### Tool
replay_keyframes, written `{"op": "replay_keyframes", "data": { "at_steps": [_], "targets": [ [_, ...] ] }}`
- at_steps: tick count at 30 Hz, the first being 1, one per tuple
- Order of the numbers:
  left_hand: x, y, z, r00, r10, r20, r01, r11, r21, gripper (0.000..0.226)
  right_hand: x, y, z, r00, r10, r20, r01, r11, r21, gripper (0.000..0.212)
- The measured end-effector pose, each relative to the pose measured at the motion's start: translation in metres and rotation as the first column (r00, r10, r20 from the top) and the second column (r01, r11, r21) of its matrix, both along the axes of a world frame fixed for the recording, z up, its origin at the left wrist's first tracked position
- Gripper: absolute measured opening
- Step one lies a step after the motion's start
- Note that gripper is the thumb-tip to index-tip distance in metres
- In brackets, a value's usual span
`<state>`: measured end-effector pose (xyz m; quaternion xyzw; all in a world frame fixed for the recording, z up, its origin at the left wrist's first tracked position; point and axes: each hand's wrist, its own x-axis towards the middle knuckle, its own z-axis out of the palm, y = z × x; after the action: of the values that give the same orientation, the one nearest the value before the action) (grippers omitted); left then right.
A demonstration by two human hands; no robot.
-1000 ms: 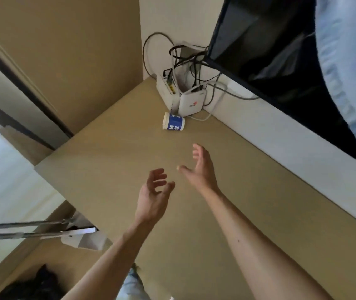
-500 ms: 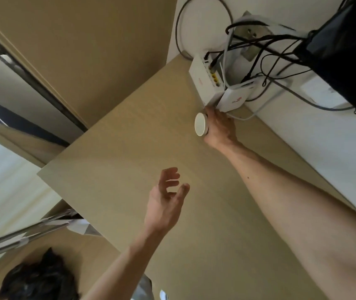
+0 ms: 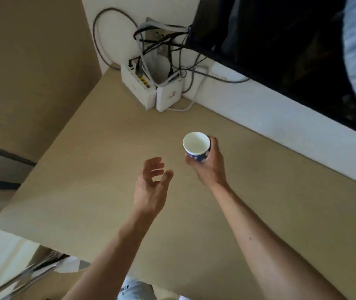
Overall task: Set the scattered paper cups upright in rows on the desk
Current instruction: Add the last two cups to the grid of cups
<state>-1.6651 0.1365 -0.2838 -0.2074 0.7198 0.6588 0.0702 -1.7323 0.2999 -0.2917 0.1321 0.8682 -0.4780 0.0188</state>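
A white paper cup point(image 3: 196, 144) with a blue printed side is held mouth-up above the tan desk point(image 3: 86, 174), near its middle. My right hand point(image 3: 210, 166) grips the cup around its lower side, fingers and thumb curled about it. My left hand point(image 3: 152, 187) hovers just left of the cup, palm turned toward it, fingers loosely spread and holding nothing. No other cup is in view.
Two white router boxes point(image 3: 151, 92) with a tangle of cables stand in the desk's far corner against the wall. A dark screen point(image 3: 281, 50) hangs above the right edge. The desk's left edge drops off toward a folded metal frame point(image 3: 32, 276) below.
My right hand has pulled back from the routers with the cup, which lay on its side before and is now mouth-up. The left hand stayed in roughly the same place.
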Motion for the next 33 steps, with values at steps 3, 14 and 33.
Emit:
{"op": "replay_keyframes", "data": {
  "at_steps": [3, 14, 33],
  "targets": [
    [0.003, 0.046, 0.019, 0.987, -0.145, -0.070, 0.145, 0.989, -0.007, 0.035, 0.061, 0.056, 0.012, 0.979, -0.202, -0.041, 0.199, 0.978, -0.066, 0.058],
    [0.156, 0.247, 0.059, 0.833, -0.524, -0.178, 0.533, 0.846, 0.001, 0.032, 0.309, 0.235, 0.038, 0.715, -0.681, -0.158, 0.634, 0.727, -0.263, 0.059],
    [0.434, 0.505, 0.107, 0.572, -0.790, -0.222, 0.797, 0.599, -0.077, 0.028, 0.600, 0.452, 0.088, 0.400, -0.886, -0.235, 0.766, 0.464, -0.444, 0.061]
  ]
}}
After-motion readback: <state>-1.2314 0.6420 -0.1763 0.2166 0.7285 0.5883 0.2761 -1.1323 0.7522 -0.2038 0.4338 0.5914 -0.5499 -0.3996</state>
